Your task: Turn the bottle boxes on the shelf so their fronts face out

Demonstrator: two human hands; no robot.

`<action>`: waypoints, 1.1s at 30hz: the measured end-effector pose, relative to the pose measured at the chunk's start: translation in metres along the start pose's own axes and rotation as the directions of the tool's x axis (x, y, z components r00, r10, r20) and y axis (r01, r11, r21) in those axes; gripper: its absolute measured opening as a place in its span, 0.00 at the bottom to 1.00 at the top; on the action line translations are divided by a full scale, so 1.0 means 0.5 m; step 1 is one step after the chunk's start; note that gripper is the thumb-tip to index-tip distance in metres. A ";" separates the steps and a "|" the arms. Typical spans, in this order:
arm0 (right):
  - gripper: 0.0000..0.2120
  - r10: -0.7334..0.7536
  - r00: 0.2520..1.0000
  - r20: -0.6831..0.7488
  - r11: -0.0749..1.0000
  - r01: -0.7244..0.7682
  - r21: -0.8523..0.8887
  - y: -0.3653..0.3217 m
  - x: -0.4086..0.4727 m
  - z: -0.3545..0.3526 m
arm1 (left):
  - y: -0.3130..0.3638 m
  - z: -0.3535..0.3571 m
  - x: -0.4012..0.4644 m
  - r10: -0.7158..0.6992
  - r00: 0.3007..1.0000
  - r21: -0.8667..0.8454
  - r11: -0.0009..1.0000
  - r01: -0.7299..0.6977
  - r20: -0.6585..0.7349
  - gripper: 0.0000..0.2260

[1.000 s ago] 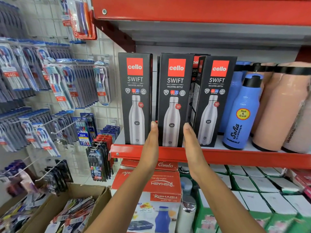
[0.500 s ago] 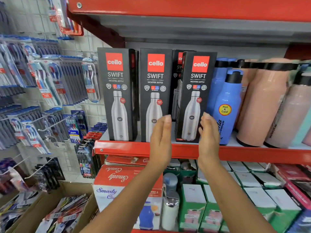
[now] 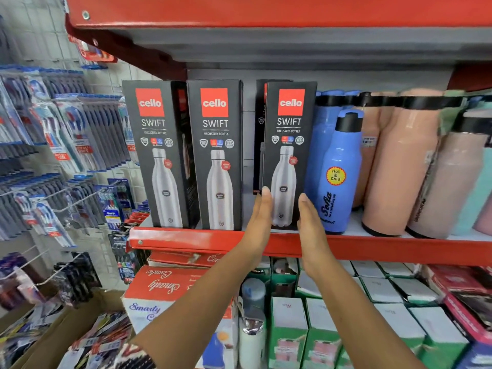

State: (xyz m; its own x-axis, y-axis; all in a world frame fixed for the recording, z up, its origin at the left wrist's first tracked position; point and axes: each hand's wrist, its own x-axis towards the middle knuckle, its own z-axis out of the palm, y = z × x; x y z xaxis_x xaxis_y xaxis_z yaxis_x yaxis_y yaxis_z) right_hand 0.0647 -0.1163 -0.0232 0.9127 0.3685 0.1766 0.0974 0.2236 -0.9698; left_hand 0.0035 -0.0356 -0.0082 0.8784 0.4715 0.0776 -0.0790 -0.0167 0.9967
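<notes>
Three black "cello SWIFT" bottle boxes stand upright at the front of the red shelf (image 3: 186, 239), all with fronts facing out: the left box (image 3: 157, 155), the middle box (image 3: 217, 155) and the right box (image 3: 288, 145). My left hand (image 3: 259, 217) lies flat against the lower left side of the right box. My right hand (image 3: 310, 222) lies flat against its lower right side, so the box is clamped between my palms. Another black box (image 3: 259, 129) stands behind it, with only a narrow strip showing.
A blue "Hot & Cold" bottle (image 3: 339, 171) stands close to the right box, with peach flasks (image 3: 399, 166) further right. Toothbrush packs (image 3: 66, 134) hang on hooks at the left. Green and white cartons (image 3: 287, 328) fill the shelf below. The upper red shelf hangs low overhead.
Both hands moved from the middle box to the right box. The right box was angled and now faces straight out, with a gap opened between it and the middle box.
</notes>
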 end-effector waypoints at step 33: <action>0.15 -0.568 0.770 -0.290 0.821 0.554 -0.134 -0.104 -0.193 0.001 | 0.071 -0.048 -0.133 0.514 0.856 0.247 0.836 -0.489 -0.045 0.30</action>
